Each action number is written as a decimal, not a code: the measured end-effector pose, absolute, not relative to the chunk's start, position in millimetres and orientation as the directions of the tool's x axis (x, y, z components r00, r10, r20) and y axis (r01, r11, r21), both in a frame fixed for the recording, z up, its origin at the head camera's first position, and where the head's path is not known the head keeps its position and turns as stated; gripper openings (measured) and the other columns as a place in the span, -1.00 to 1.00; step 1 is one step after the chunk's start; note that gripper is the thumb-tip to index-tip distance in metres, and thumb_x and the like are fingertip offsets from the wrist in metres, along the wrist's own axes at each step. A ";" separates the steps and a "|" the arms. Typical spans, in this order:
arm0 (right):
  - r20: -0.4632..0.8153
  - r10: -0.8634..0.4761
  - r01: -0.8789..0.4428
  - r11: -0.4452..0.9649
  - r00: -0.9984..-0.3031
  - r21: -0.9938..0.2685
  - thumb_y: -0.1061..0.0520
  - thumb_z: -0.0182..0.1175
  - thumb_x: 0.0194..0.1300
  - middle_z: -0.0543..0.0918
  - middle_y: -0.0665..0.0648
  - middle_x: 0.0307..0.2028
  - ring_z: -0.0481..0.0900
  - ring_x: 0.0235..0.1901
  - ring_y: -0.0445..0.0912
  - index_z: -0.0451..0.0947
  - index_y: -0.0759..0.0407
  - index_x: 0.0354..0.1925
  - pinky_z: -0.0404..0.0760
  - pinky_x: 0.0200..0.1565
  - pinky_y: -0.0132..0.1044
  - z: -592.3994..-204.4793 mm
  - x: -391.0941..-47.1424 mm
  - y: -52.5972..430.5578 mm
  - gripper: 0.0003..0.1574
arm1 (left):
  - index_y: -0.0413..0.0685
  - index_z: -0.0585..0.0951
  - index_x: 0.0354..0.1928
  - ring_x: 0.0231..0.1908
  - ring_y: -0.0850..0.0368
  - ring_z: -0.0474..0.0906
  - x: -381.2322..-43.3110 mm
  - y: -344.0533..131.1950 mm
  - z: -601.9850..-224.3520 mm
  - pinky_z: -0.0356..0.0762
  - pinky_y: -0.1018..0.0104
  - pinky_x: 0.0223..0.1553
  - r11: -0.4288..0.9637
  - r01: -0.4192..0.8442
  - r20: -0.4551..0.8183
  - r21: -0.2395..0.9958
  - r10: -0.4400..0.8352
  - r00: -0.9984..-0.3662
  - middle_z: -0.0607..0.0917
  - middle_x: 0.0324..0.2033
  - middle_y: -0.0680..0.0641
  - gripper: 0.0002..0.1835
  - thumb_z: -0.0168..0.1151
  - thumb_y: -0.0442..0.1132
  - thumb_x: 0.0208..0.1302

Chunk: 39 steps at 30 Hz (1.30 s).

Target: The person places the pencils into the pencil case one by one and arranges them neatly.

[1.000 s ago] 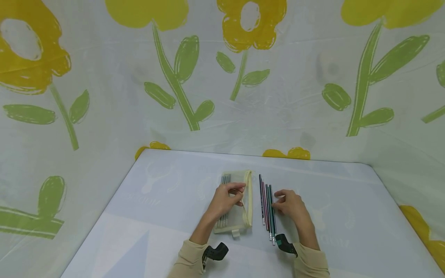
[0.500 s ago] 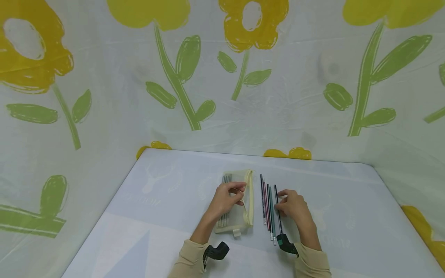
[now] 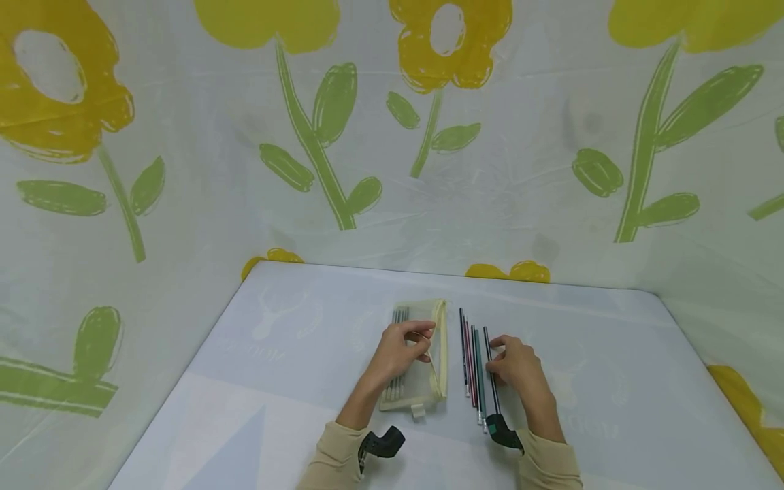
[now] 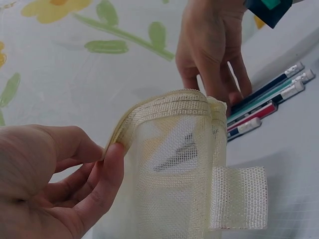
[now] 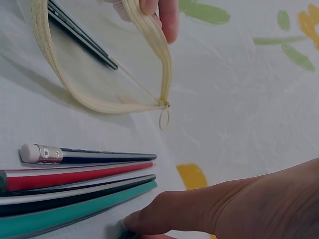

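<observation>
A pale yellow mesh zip pouch (image 3: 442, 367) lies on the table with several slim grey sticks (image 3: 401, 314) inside. My left hand (image 3: 395, 350) pinches one edge of its mouth between thumb and finger, and in the right wrist view the mouth gapes wide. Right of the pouch is a row of pencils, among them a navy pencil (image 5: 104, 156), a red pencil (image 5: 79, 178) and a teal pencil (image 5: 75, 211). Thumb and fingers of my right hand (image 3: 519, 367) pinch a dark pencil (image 3: 486, 340), set slightly apart from that row.
The white table (image 3: 294, 422) meets a flower-printed curtain (image 3: 502, 204) at the back and sides. A black wrist camera mount (image 3: 382, 444) is on the left wrist, another mount (image 3: 503, 432) on the right. A fabric tab (image 4: 240, 199) sticks out from the pouch.
My right hand has shifted a dark pencil a little to the right, away from the row, and a gap now shows between them. The left hand keeps its grip on the pouch edge.
</observation>
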State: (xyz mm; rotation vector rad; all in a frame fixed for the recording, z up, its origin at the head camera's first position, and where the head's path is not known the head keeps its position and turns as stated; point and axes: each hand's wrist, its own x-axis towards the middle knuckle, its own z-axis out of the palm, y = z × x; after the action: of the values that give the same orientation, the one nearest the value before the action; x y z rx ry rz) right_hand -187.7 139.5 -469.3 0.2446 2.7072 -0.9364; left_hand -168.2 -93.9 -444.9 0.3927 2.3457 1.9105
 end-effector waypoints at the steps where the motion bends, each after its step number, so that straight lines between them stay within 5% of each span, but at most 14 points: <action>1: -0.297 0.072 0.240 0.779 -0.952 -0.579 0.27 0.29 0.16 0.68 0.24 -0.35 0.59 -0.49 -0.07 0.45 0.38 0.18 0.61 -0.47 -0.29 -469.5 -187.8 139.2 -0.40 | -0.45 0.54 0.15 -0.23 -0.33 0.63 -168.3 -93.8 -445.1 0.80 0.11 -0.30 0.185 0.140 0.090 0.973 0.254 -0.963 0.59 -0.09 -0.48 -0.61 0.05 -0.55 0.28; 15: -0.286 0.083 0.240 0.783 -0.955 -0.574 0.27 0.25 0.18 0.68 0.26 -0.34 0.59 -0.49 -0.06 0.45 0.39 0.16 0.65 -0.50 -0.30 -470.3 -186.9 137.4 -0.44 | -0.43 0.55 0.14 -0.31 -0.30 0.67 -167.3 -93.0 -444.6 0.77 -0.10 -0.24 0.188 0.130 0.080 0.973 0.252 -0.964 0.59 -0.09 -0.49 -0.62 0.06 -0.54 0.28; 25: -0.272 0.073 0.230 0.762 -0.959 -0.606 0.26 0.23 0.19 0.68 0.25 -0.30 0.60 -0.46 -0.08 0.48 0.36 0.16 0.66 -0.45 -0.28 -469.7 -187.9 139.4 -0.46 | -0.41 0.56 0.14 -0.32 -0.27 0.67 -168.1 -93.3 -444.7 0.82 0.23 -0.34 0.194 0.129 0.078 0.973 0.251 -0.965 0.59 -0.09 -0.47 -0.62 0.06 -0.54 0.27; 34: -0.265 0.089 0.241 0.742 -0.960 -0.626 0.25 0.25 0.22 0.69 0.27 -0.28 0.62 -0.49 -0.11 0.49 0.36 0.16 0.74 -0.39 -0.23 -469.7 -188.1 139.6 -0.47 | -0.41 0.56 0.13 -0.31 -0.25 0.67 -167.7 -92.7 -444.4 0.77 -0.10 -0.23 0.183 0.126 0.078 0.975 0.247 -0.966 0.59 -0.11 -0.47 -0.62 0.06 -0.54 0.28; 39: -0.255 0.088 0.236 0.734 -0.963 -0.637 0.25 0.26 0.22 0.68 0.29 -0.28 0.61 -0.50 -0.11 0.48 0.37 0.16 0.77 -0.37 -0.20 -469.2 -188.0 139.1 -0.47 | -0.43 0.56 0.14 -0.34 -0.26 0.68 -167.3 -92.7 -444.1 0.78 -0.06 -0.25 0.193 0.131 0.082 0.972 0.243 -0.966 0.60 -0.12 -0.45 -0.62 0.07 -0.54 0.28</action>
State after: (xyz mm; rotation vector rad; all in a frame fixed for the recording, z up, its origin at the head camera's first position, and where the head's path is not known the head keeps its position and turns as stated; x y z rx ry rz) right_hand -188.0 139.1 -469.2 0.2578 2.7285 -1.0442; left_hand -167.3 -92.7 -444.1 0.3707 2.3552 1.9044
